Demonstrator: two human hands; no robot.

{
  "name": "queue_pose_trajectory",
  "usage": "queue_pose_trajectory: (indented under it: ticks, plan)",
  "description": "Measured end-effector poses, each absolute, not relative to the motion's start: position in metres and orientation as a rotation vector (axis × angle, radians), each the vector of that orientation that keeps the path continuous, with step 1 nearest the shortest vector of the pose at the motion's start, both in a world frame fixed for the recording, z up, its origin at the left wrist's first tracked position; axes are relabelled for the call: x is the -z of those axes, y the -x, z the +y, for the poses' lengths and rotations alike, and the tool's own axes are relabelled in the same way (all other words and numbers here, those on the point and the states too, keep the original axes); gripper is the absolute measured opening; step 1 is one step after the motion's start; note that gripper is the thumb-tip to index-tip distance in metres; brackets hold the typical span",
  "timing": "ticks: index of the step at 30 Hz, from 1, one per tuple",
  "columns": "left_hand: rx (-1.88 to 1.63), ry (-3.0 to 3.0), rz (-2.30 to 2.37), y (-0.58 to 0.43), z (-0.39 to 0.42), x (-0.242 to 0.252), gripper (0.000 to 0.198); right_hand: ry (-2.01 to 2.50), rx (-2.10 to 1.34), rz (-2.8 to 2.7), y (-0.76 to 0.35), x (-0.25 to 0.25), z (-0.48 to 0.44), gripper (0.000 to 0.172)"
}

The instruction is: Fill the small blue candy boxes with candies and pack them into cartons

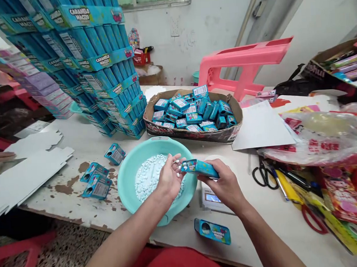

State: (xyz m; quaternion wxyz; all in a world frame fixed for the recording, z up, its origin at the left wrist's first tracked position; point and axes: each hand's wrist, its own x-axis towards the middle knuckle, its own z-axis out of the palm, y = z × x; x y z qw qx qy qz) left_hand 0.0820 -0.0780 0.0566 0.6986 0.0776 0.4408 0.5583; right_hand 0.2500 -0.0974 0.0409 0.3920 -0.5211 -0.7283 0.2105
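Note:
My right hand (pixel 224 183) grips a small blue candy box (pixel 204 168), tipped on its side with its open end toward the left. White candies show at that opening. Just beside it, my left hand (pixel 170 175) is cupped palm up over the basin with a few white candies (pixel 178 167) in its fingers. Below lies a turquoise basin (pixel 124 164) holding a heap of white candies (pixel 147 177). Under my right hand sits a digital scale (pixel 213 201), partly hidden. A blue candy box (pixel 215 232) with a round window lies near the table's front edge.
Several blue boxes (pixel 99 186) stand left of the basin. Behind it is a carton (pixel 193 136) of blue boxes. A tall stack of boxed trays (pixel 103 59) rises at back left. Scissors (pixel 264 175) and bags lie right. Another person's hand (pixel 0 158) touches white cardboard (pixel 27 173).

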Motion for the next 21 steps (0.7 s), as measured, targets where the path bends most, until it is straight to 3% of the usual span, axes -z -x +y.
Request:
queue_pose_trajectory:
  ticks: [4, 7, 14, 19, 21]
  plan:
    - [-1.264, -0.245, 1.035, -0.075, -0.077, -0.045, 0.026, 1.347, -0.624, -1.722, -0.249, -0.039, -0.100, 0.026]
    - [-1.221, -0.726, 1.277, -0.058, -0.079, -0.040, 0.020, 1.347, -0.866, -1.512, -0.252, -0.040, -0.103, 0.028]
    - [-1.002, -1.584, 1.085, -0.038, -0.093, -0.097, 0.052, 1.098, -1.236, -1.172, -0.223, -0.036, -0.102, 0.038]
    - [-0.835, -1.942, 1.143, -0.034, -0.092, -0.125, 0.036, 0.981, -1.274, -1.395, -0.195, -0.037, -0.095, 0.039]
    - [-0.810, -2.027, 1.288, -0.014, -0.086, -0.128, 0.034, 1.011, -1.177, -1.468, -0.202, -0.035, -0.091, 0.047]
